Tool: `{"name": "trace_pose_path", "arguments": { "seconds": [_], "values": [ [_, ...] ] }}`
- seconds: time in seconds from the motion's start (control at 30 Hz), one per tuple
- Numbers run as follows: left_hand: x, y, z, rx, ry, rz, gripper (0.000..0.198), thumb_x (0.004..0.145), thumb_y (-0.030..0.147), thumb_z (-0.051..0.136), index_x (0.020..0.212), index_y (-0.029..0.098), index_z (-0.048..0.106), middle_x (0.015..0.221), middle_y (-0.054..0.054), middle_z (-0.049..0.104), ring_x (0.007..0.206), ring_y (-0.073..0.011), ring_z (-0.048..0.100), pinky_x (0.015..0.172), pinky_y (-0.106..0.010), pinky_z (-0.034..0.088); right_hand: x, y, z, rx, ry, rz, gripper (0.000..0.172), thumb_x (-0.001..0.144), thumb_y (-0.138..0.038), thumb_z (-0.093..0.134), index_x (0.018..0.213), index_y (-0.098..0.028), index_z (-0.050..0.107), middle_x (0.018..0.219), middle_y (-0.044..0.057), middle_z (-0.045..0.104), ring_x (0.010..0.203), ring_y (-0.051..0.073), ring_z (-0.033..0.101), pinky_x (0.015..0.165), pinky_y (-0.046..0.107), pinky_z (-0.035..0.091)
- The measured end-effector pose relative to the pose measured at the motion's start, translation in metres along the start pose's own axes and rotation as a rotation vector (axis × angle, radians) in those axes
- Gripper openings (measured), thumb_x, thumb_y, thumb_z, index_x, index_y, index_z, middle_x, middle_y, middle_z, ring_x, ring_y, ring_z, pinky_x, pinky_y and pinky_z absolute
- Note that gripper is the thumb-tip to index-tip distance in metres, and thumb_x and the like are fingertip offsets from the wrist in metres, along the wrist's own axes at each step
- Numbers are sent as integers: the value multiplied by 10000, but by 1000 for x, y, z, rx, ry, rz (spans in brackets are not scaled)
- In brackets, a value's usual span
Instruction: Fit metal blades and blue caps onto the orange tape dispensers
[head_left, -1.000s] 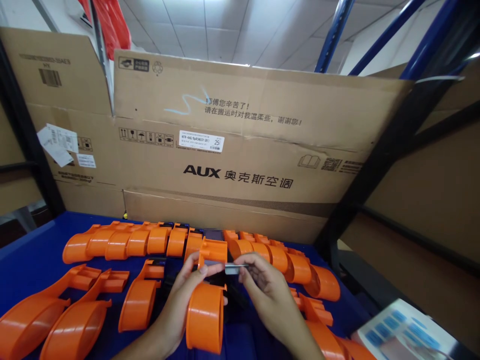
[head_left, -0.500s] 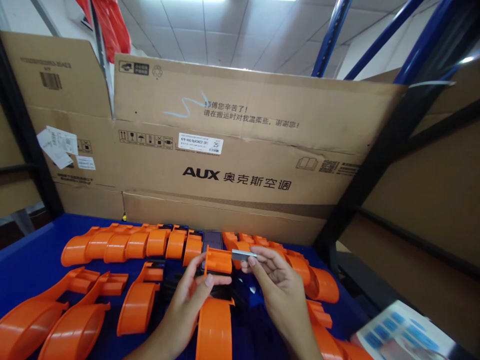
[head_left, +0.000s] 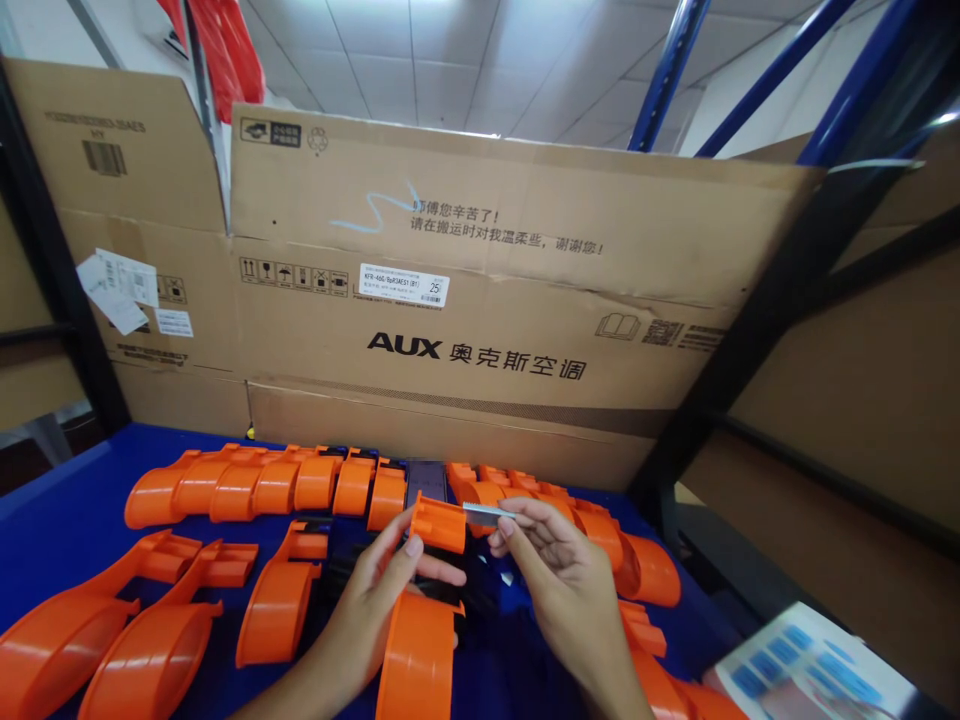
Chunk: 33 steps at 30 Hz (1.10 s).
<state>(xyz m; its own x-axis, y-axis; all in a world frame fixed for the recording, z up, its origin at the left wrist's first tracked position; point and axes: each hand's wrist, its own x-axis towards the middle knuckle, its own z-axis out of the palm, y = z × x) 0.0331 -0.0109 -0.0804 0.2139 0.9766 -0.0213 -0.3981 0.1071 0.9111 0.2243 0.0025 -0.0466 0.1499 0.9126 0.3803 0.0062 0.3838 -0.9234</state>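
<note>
Left fingers (head_left: pixel 441 570) clasp orange plastic (head_left: pixel 441 524), right fingers (head_left: pixel 519 548) pinch a strip (head_left: pixel 484 514).

Left forearm (head_left: pixel 304 690) slanting in from seven o'clock, left hand (head_left: pixel 375 595) clasping — thumb (head_left: pixel 409 558) toward one, a finger (head_left: pixel 444 571) toward three, right forearm (head_left: pixel 611 665) from five, right hand (head_left: pixel 559 565) pinching — its thumb toward eleven
</note>
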Motion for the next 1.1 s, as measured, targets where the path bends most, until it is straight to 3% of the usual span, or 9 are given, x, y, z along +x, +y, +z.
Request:
{"name": "trace_pose_path", "arguments": {
  "seconds": [0.13,0.3,0.4,0.5,0.63,0.8,0.97,1.1],
  "values": [
    [3,-3,-3,47,-104,1,718,878,609,611,1428,170,465,996,-165,805,650,-254,753,580,-328,562,0,3,5,35,-30,42,308,786,-405,821,970,-192,694,786,33,750,675,165,704,684,271,577],
    [2,-8,-4,139,-19,85,719,901,567,610,1482,194,412,1060,-150,803,960,-306,754,825,-388,561,-1,4,10,67,31,56,334,756,-412,841,978,-207,698,844,46,785,815,220,757,741,297,603],
    [1,-9,-2,135,4,128,704,925,551,584,1503,209,374,1073,-133,804,1038,-302,739,989,-433,496,-2,5,8,-1,50,32,307,779,-443,807,946,-190,759,897,85,805,845,254,766,781,352,622],
    [1,-8,-2,151,27,141,712,939,541,564,1519,196,336,1033,-124,811,1071,-300,729,1042,-446,455,-5,9,6,-100,7,-10,324,835,-422,754,1083,-215,781,1050,93,802,953,276,758,896,423,603],
    [3,-6,-4,195,4,123,760,920,579,561,1525,162,367,948,-124,813,983,-317,747,923,-432,521,-10,8,9,-245,-113,-73,338,915,-368,671,1228,-256,731,1254,71,736,1179,289,675,1079,497,481],
    [4,-5,-7,280,-34,112,770,916,552,590,1546,177,356,907,-92,815,878,-286,750,902,-424,515,-16,-5,14,-337,-201,-92,365,923,-374,663,1266,-258,708,1307,83,704,1256,307,619,1140,550,392],
    [6,-3,-7,208,-10,103,787,903,540,620,1540,162,353,877,-89,807,760,-247,743,807,-378,541,-11,-4,8,-353,-226,-86,361,926,-395,653,1251,-253,716,1260,87,730,1214,302,645,1088,518,450],
    [6,3,-6,97,81,99,776,905,529,623,1521,152,339,785,-58,781,627,-204,713,636,-305,531,-1,10,0,-532,-100,-77,364,929,-397,628,1235,-215,706,1101,93,783,992,277,726,910,428,551]
  ]
}}
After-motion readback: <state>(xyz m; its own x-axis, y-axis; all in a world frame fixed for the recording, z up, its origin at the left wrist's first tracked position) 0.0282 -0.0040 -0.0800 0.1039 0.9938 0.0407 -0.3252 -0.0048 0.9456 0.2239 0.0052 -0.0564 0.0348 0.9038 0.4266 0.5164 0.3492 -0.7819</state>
